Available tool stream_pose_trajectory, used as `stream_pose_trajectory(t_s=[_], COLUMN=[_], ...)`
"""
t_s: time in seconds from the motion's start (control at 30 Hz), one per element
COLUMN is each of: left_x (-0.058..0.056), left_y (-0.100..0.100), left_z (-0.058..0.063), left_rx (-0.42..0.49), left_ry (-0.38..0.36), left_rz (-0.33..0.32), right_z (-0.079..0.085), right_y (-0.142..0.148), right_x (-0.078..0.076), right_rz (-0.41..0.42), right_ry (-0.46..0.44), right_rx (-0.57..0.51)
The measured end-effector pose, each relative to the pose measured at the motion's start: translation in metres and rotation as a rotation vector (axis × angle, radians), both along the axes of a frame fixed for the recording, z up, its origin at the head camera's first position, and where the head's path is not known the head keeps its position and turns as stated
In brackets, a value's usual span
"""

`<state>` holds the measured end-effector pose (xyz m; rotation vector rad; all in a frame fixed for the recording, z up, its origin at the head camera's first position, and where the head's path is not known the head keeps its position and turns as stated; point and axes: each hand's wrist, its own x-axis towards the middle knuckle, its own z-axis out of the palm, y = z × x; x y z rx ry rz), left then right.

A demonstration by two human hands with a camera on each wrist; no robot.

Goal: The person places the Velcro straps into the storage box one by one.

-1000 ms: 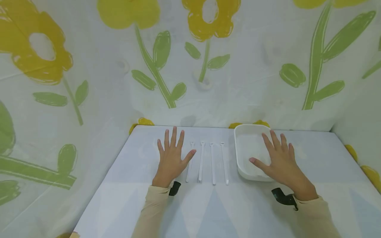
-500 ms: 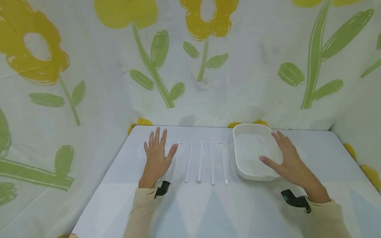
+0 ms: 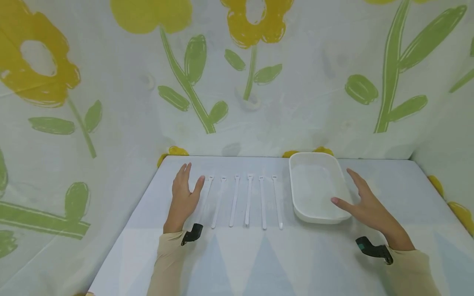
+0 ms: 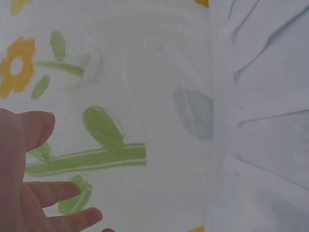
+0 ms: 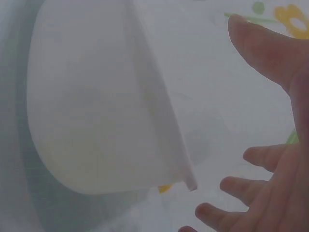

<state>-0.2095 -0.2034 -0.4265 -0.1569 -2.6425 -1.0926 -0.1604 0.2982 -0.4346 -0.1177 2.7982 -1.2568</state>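
Left grip [image 3: 182, 203] shifted left, two more strips [image 3: 218, 203] uncovered; right grip [image 3: 372, 211] moved right, seemingly to edge of tray [image 3: 314, 189]

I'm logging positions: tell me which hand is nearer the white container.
Right. The right hand is close by the white container, on its right; the left hand is to its left, beyond the white strips.

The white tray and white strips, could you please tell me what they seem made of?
White tray: probably moulded plastic with a smooth, low-gloss finish, judging by its rounded corners and thin rim; glazed ceramic cannot be ruled out.
White strips: likely plastic too, smooth-looking, as all share one slim shape with a wider head; their gloss is hard to judge.
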Motion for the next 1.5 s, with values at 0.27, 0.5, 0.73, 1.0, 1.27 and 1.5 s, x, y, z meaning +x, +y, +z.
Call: stream_pose_trajectory(t_s=[0.27,0.5,0.73,1.0,1.27,1.5], left_x=[-0.005,-0.005,-0.009,-0.011,-0.01,-0.012], left_y=[-0.006,-0.009,-0.011,-0.01,-0.009,-0.008], left_z=[-0.005,-0.013,-0.02,-0.025,-0.029,-0.036], left_rx=[0.07,0.09,0.045,0.003,-0.019,-0.051], left_ry=[-0.094,-0.146,-0.184,-0.257,-0.299,-0.323], left_rz=[0.073,0.154,0.177,0.197,0.203,0.186], right_z=[-0.014,-0.026,-0.031,-0.031,-0.032,-0.034], right_y=[0.009,0.012,0.011,0.012,0.013,0.012], right_x=[-0.001,-0.006,-0.006,-0.004,-0.004,-0.003], right_rz=[0.02,0.06,0.066,0.086,0.128,0.116], right_ry=[-0.047,-0.069,-0.091,-0.087,-0.091,-0.101], right_rx=[-0.06,-0.083,-0.082,-0.106,-0.137,-0.13])
